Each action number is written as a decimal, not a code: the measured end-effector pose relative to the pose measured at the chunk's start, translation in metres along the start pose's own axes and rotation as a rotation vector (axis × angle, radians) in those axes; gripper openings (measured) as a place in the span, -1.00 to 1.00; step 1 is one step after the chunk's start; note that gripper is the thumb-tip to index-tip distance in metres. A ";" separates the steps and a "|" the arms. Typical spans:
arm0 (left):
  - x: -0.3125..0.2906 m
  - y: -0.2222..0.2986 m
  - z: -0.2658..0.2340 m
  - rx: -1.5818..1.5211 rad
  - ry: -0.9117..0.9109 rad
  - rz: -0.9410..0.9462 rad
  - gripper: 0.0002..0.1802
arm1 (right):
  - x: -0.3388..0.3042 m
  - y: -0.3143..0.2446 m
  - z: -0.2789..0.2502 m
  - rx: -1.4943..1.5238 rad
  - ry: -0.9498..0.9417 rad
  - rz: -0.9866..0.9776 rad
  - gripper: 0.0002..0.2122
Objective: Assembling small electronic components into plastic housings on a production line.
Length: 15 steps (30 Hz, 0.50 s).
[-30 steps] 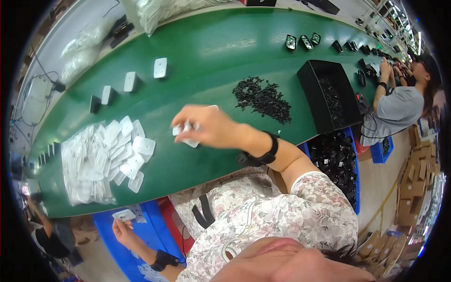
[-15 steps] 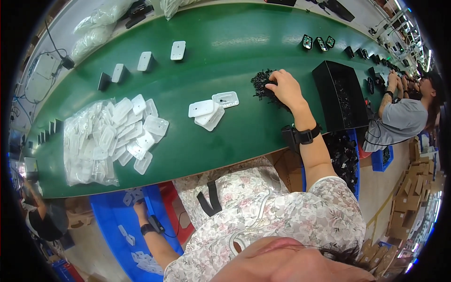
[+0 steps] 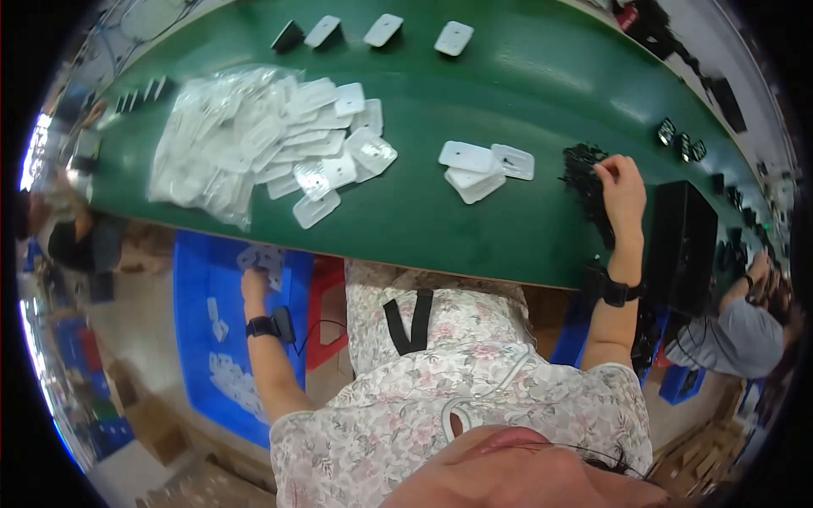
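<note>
My right hand point(image 3: 624, 182) is at the right edge of a heap of small black parts point(image 3: 584, 169) on the green table. Its thumb and fingertips are pinched together; anything between them is too small to make out. Down in the blue bin point(image 3: 193, 339) at the left is my left hand point(image 3: 254, 284), beside some white plastic covers point(image 3: 269, 256); its fingers are too unclear to read. Between the hands, a few white covers point(image 3: 468, 157) lie overlapped on the table. One of them, a tray-shaped cover point(image 3: 513, 162), has a small black piece in it.
A clear bag point(image 3: 203, 140) spills many white covers at the left of the table. Several white-faced blocks point(image 3: 454, 38) stand along the far side. Right of my hand is a tall black box point(image 3: 684, 241). A co-worker in a grey shirt point(image 3: 732, 334) works farther right.
The whole view has swung, so the table's contents appear shifted right. My right hand has drawn to the heap's right edge, fingertips pinched. My left hand stays in the blue bin.
</note>
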State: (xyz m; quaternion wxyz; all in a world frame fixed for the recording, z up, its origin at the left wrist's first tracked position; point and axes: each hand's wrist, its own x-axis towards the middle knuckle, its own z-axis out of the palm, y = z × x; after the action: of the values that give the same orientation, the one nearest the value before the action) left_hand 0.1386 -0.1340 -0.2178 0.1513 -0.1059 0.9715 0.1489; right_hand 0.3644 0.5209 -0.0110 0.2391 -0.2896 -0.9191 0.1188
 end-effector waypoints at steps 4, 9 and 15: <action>-0.055 0.083 -0.078 -0.046 0.736 0.212 -0.80 | 0.008 -0.005 -0.003 0.102 -0.038 -0.018 -0.92; -0.130 0.220 -0.138 -0.230 0.836 0.663 -0.89 | 0.011 -0.010 -0.002 0.166 -0.080 0.052 -0.93; -0.125 0.315 -0.135 -0.146 0.602 1.170 -0.80 | 0.015 -0.007 0.001 0.221 -0.022 -0.046 -0.94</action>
State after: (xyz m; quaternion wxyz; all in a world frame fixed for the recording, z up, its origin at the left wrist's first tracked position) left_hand 0.1409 0.1364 0.0266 -0.2403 0.3924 0.8560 0.2357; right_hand 0.3500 0.5238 -0.0039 0.2621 -0.2389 -0.9095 0.2171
